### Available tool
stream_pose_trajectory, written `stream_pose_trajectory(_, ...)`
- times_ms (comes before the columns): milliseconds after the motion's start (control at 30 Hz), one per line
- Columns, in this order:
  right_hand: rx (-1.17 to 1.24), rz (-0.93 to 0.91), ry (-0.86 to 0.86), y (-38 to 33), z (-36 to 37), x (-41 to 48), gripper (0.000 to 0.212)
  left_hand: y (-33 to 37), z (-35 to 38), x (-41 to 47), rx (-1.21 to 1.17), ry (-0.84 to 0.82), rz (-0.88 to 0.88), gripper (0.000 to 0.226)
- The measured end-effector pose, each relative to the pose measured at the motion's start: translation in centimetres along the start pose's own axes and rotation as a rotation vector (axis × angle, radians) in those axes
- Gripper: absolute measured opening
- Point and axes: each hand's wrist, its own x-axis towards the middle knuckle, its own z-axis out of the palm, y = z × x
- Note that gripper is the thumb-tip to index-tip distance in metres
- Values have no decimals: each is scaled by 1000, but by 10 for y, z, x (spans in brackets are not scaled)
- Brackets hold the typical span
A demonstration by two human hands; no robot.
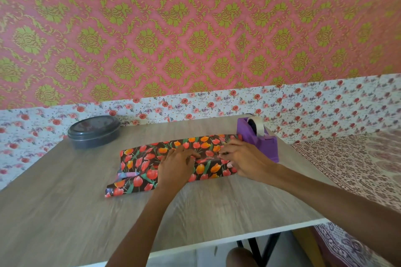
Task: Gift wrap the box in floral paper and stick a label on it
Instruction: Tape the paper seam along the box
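A: Where do we find the wrapped box (pixel 141 162)?
B: On the table (pixel 65 201), just beside the purple tape dispenser (pixel 258 138), covered in floral paper (pixel 208 168).
A: And the hands?
B: The left hand (pixel 176 162) presses the top seam, fingers nearly straight. The right hand (pixel 243 158) rests there with bent fingers. We cannot tell whether it pinches anything.

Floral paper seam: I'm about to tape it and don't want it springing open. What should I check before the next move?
1. Seam held down: left hand and right hand both lie on the floral paper at the overlap. Ok.
2. Tape dispenser close: stands just beyond the right hand. Ok.
3. Tape strip already torn off: cannot tell.
4. Paper's left end folded: open, flap loose on the table. Not ok.
5. Grey lidded container out of the way: apart, at the far left. Ok.
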Motion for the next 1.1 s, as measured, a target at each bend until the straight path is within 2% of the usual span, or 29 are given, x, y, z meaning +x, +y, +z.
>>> stream_pose_trajectory(67, 40, 8, 11, 1, 0, 1, 43, 1, 1, 1, 2, 6, 2, 29)
stream_pose_trajectory(167, 202, 154, 23, 3, -2, 1, 42, 3, 1, 3, 10, -4, 3, 29)
stream_pose_trajectory(233, 223, 205, 3, 3, -4, 2, 48, 6, 3, 5, 47, 19, 35, 29)
stream_pose_trajectory(300, 206, 196, -47, 2, -6, 4, 53, 14, 6, 5, 62, 71, 118, 31)
stream_pose_trajectory(400, 124, 121, -64, -4, 0, 5, 46, 28, 13, 1, 48, -31, 200, 33)
stream_pose_trajectory(467, 70, 89, 4, -5, 9, 4, 31, 29, 20, -1, 117, -64, 200, 37)
stream_pose_trajectory(533, 71, 76, 107, -3, 16, 4, 24, 27, 24, -2, 130, -4, 213, 34)
stream_pose_trajectory(633, 136, 120, 216, -2, 18, 4, 24, 25, 24, 0, 37, 59, 198, 24)
stream_pose_trajectory(800, 201, 199, 274, -3, 15, 2, 26, 30, 24, -1, -96, 129, 154, 11)
stream_pose_trajectory(900, 204, 219, 230, -4, 15, 0, 37, 32, 18, -2, -189, 145, 105, 9)
stream_pose_trajectory(1000, 71, 142, 89, -6, 20, -2, 46, 33, 14, -2, -231, 107, 46, 17)
stream_pose_trajectory(1100, -25, 142, 54, -10, 22, 0, 48, 36, 10, -2, -214, 82, 2, 15)
